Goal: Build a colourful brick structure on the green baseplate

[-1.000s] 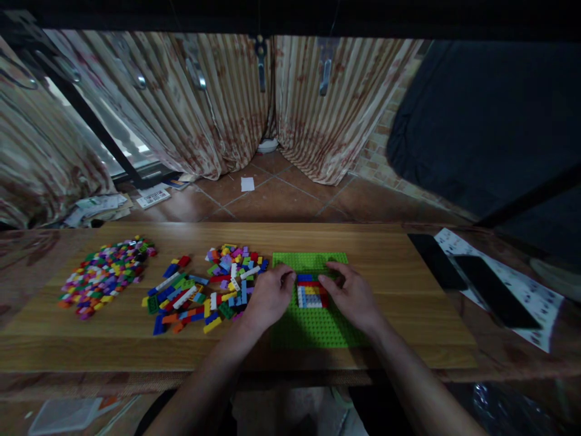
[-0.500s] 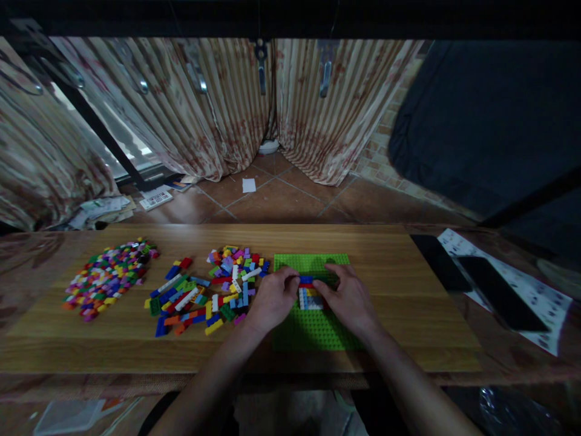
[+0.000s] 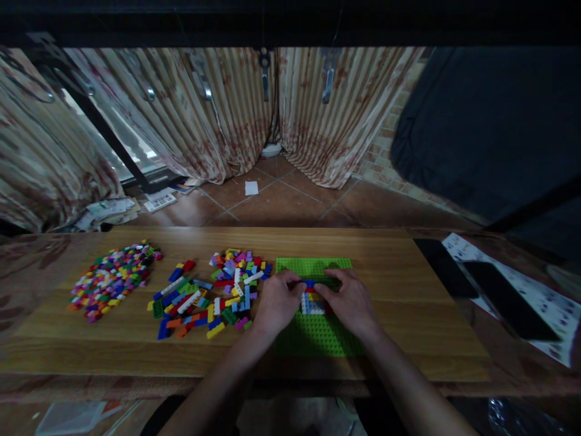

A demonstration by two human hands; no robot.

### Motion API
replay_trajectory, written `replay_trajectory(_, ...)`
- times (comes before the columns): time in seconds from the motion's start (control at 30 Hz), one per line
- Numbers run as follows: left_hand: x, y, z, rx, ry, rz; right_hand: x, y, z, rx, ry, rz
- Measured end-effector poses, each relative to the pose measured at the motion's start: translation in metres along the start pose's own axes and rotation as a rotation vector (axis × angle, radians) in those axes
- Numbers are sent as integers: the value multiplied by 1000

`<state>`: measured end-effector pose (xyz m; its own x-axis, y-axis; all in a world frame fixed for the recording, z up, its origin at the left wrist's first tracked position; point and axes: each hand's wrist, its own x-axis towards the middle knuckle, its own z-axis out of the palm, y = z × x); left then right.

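Note:
A green studded baseplate (image 3: 318, 336) lies on the wooden board, bearing a small build of toy bricks (image 3: 313, 307) with white, red and yellow parts. At the far side of that build sits a blue brick (image 3: 309, 283), partly covered by fingertips. My left hand (image 3: 279, 303) is closed, thumb and finger pinching the blue brick's left end. From the other side, my right hand (image 3: 353, 301) closes on its right end with thumb and bent fingers. The fingers hide the build's edges, so how firmly the brick is seated cannot be seen.
Left of the baseplate are loose larger bricks (image 3: 195, 300) in mixed colours. Farther left is a heap of tiny bricks (image 3: 115, 278). A phone (image 3: 511, 300) lies on a printed sheet (image 3: 467, 249) at the right, beside another dark flat object (image 3: 442, 266).
Both hands stay at the blue brick, with the fingertips now covering more of its ends. The whole view has shifted slightly.

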<state>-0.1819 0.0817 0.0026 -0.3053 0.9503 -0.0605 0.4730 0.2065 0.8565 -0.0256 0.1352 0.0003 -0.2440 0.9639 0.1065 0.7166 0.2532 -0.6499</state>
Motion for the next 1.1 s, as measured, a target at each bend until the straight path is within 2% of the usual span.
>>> replay_trajectory(0.3,0,2,-1,-22,-8,-25,5,10,-5,78,-77,5)
replay_trajectory(0.5,1,1,-4,-19,-58,9,19,19,-19,282,-146,161)
replay_trajectory(0.63,-1,2,-9,-27,-68,52,21,11,-23,344,-94,262)
replay_trajectory(0.77,-2,3,-26,-138,-20,89,16,-4,-28,435,37,324)
replay_trajectory(0.87,-2,2,-45,-190,82,122,7,-15,-26,462,114,245)
replay_trajectory(0.93,-2,1,-55,-217,168,133,-2,-23,-21,428,128,131)
replay_trajectory(1.0,-2,-2,-64,-258,245,123,-12,-30,-12,371,92,-27)
replay_trajectory(1.1,0,-5,-76,-329,332,113,-27,-43,3,294,-34,-266)
